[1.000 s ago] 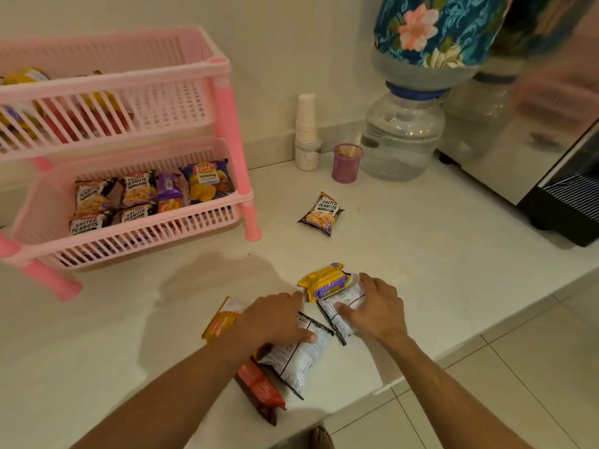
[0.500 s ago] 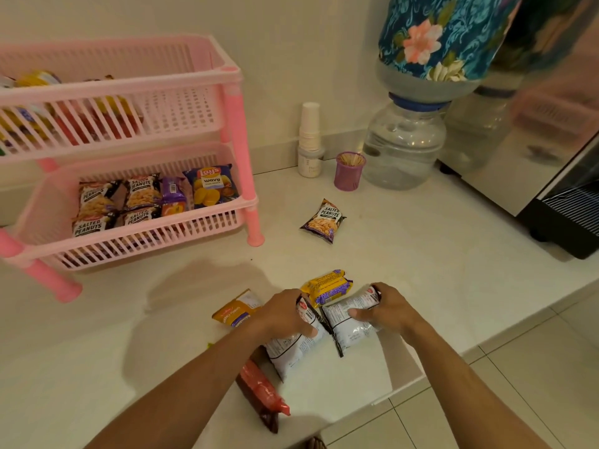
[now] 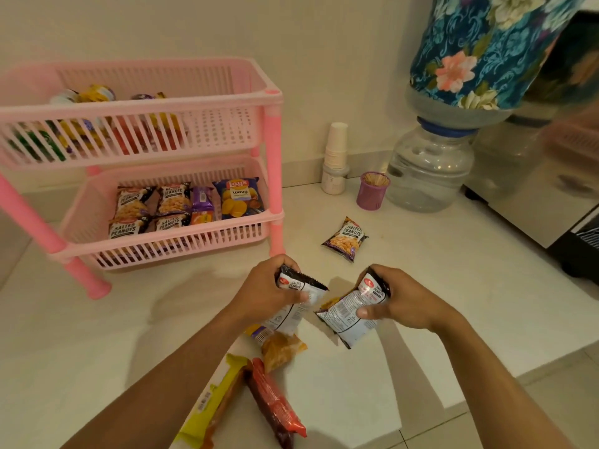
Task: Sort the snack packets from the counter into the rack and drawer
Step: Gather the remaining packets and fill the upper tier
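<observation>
My left hand grips a salted peanuts packet lifted off the counter. My right hand grips a second salted peanuts packet beside it. A third peanuts packet lies on the counter further back. Below my hands lie an orange packet, a yellow biscuit pack and a red biscuit pack. The pink two-tier rack stands at the left; its lower tier holds peanuts packets and a Lay's bag, its upper tier several packets.
A water dispenser bottle with a floral cover stands at the back right. A stack of paper cups and a purple toothpick holder sit against the wall. The counter's front edge runs just below my right arm.
Both hands have lifted their peanuts packets off the counter and moved them up toward the rack. The view has tilted, showing the yellow and red packs below.
</observation>
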